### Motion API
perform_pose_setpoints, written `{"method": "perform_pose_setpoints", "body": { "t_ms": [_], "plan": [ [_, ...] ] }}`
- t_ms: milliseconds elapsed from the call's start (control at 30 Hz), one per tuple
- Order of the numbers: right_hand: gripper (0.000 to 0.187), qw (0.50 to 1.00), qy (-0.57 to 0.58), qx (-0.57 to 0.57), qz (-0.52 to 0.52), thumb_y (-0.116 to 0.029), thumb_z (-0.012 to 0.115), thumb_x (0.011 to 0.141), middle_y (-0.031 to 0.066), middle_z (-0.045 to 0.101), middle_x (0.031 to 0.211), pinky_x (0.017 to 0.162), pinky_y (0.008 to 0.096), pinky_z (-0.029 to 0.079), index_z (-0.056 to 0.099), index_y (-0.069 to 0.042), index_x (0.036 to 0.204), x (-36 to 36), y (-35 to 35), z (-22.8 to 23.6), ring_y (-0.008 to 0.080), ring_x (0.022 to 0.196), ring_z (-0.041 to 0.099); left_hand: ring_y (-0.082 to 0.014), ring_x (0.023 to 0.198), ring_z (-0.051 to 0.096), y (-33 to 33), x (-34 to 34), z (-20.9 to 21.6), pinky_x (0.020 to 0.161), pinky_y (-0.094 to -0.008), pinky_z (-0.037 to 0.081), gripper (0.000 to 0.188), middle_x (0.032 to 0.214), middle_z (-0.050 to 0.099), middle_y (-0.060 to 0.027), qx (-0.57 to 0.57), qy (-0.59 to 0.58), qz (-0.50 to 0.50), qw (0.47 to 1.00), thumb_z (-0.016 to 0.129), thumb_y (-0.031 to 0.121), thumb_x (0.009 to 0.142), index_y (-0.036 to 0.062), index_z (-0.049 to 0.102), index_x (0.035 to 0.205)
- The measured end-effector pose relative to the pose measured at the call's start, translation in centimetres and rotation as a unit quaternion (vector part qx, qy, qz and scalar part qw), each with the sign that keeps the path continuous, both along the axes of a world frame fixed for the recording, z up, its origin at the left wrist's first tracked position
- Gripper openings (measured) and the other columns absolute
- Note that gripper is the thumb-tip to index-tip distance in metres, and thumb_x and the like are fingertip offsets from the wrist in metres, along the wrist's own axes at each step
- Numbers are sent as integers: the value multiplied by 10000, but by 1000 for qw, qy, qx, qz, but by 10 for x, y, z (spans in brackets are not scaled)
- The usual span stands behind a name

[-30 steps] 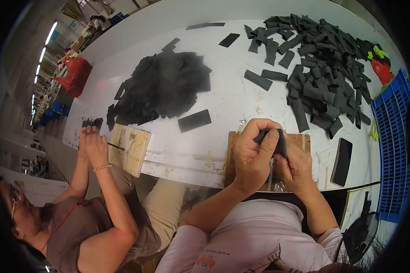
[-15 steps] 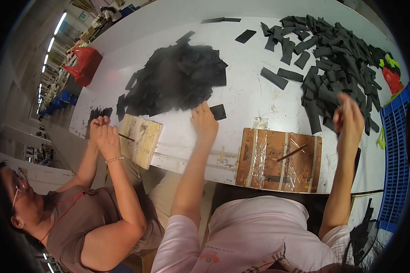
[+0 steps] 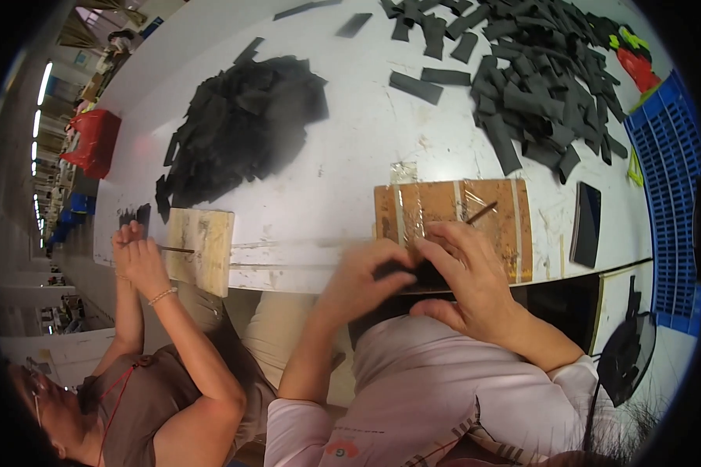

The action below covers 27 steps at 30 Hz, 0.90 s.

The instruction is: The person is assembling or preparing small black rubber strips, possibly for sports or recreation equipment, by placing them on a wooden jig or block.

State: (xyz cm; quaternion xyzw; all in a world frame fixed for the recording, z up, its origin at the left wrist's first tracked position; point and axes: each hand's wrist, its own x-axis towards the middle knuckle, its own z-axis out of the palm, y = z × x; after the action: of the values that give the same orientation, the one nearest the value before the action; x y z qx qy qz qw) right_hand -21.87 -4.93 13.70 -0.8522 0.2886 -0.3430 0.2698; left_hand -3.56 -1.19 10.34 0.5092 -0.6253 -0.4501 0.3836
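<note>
A black fabric piece stretches between my two hands, just over the near edge of a brown wooden board crossed with clear tape. My left hand, blurred by motion, grips its left end with bent fingers. On the other side, the curled fingers of my right hand are closed on it, covering part of the piece and the board. From the board a thin brown stick slants up beyond my right fingers. Further away lies a heap of flat black pieces, with a pile of folded black strips to the right.
A co-worker's hands are raised at a pale wooden board on the left. A dark phone lies right of my board. There is a blue plastic crate at the right and a red bag at the far left.
My left hand has come from the flat heap toward me, and the loose piece beside it has left the table. My right hand has moved left from the strip pile to the board.
</note>
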Motion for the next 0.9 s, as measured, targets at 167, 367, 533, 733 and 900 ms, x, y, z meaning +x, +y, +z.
{"method": "perform_pose_setpoints", "body": {
  "t_ms": [167, 367, 533, 733, 900],
  "plan": [
    [205, 936, -51, 346, 42, -90, 652, 690, 91, 537, 740, 596, 271, 419, 568, -1, 855, -20, 2, -20, 188, 664, 532, -134, 759, 545, 14, -26, 1, 667, -231, 428, 210, 810, 555, -46, 47, 94, 35, 994, 575, -48, 685, 24, 544, 880],
    [80, 879, -182, 439, -36, -57, 612, 749, -7, 565, 729, 595, 190, 402, 574, -8, 800, -44, 2, -19, 49, 662, 492, -114, 669, 565, 20, -34, -2, 592, -215, 470, 227, 781, 580, -63, 185, 485, 111, 847, 543, -16, 757, -39, 494, 977],
    [291, 943, -59, 327, -32, -194, 658, 707, 56, 559, 832, 691, 270, 410, 550, -18, 913, -61, 0, -13, 152, 786, 511, -87, 603, 540, 21, -45, 0, 514, -195, 435, 137, 753, 578, -49, 170, 337, 167, 911, 571, 8, 762, -13, 540, 894],
    [409, 990, 23, 135, 24, -229, 681, 654, 100, 528, 916, 712, 322, 393, 530, -40, 983, -61, -8, 0, 230, 853, 487, -75, 591, 518, 26, -61, 16, 513, -188, 400, 96, 731, 547, -16, 31, 110, 117, 987, 608, 3, 744, -2, 544, 816],
    [150, 908, -77, 407, 54, -92, 661, 669, 60, 535, 600, 544, 260, 383, 557, 9, 708, -60, -9, -23, 140, 556, 488, -65, 647, 511, 27, -64, 14, 564, -181, 406, 95, 739, 539, -8, 5, 87, 104, 991, 593, -25, 746, -10, 535, 820]
  ]
}}
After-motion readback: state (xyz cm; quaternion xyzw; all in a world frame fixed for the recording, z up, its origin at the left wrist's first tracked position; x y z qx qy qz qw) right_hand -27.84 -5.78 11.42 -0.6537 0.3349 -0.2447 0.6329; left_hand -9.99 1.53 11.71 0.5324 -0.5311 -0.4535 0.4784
